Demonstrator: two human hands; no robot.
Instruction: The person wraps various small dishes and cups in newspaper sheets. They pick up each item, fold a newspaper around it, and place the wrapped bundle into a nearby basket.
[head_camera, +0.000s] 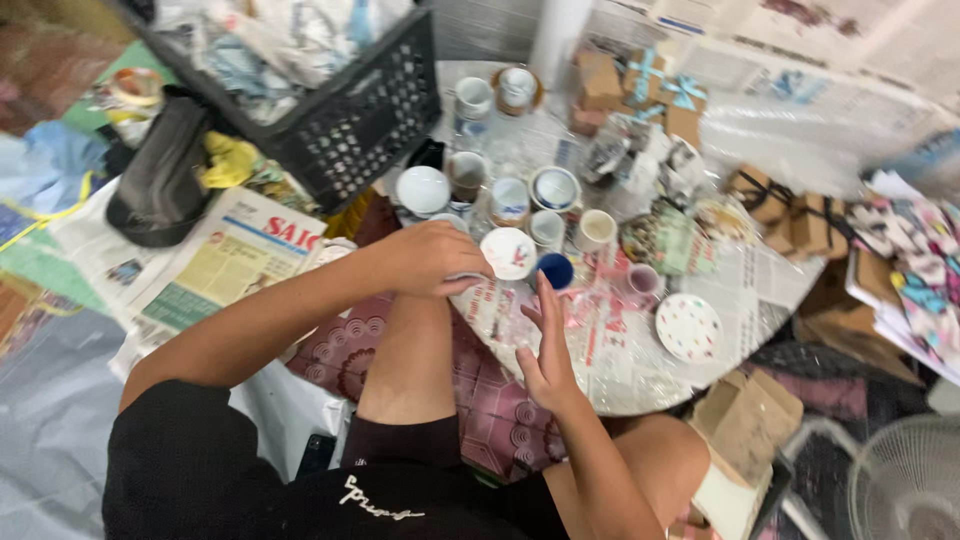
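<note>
1. Gripping a white cup (507, 252) at the near-left part of the round tray (640, 385), the left hand (432, 258) is closed with its fingers curled over the cup's left side; the cup lies tipped so that its pale inside with a small red mark faces up.
2. Just right of the cup, the right hand (549, 345) stands open and upright, palm turned left, fingers straight and holding nothing; its fingertips reach up beside a small blue cup (555, 269).
3. The blue cup sits touching or nearly touching the white cup's right rim; I cannot tell which.
4. Behind these, toward the tray's middle and far-left edge, more cups stand close together, among them a white bowl (422, 190) and a cream mug (597, 229).
5. A spotted plate (688, 327) lies near the tray's right edge, well apart from both hands, with a pink cup (642, 279) between it and the blue cup.
6. Brown boxes (640, 88) with pale blue ribbon crowd the tray's far edge.
7. Off the tray, a black crate (350, 120) stuffed with newspaper sits at far left, a newspaper (225, 262) lies spread under the left forearm, and a white fan (910, 480) shows at the lower right.
</note>
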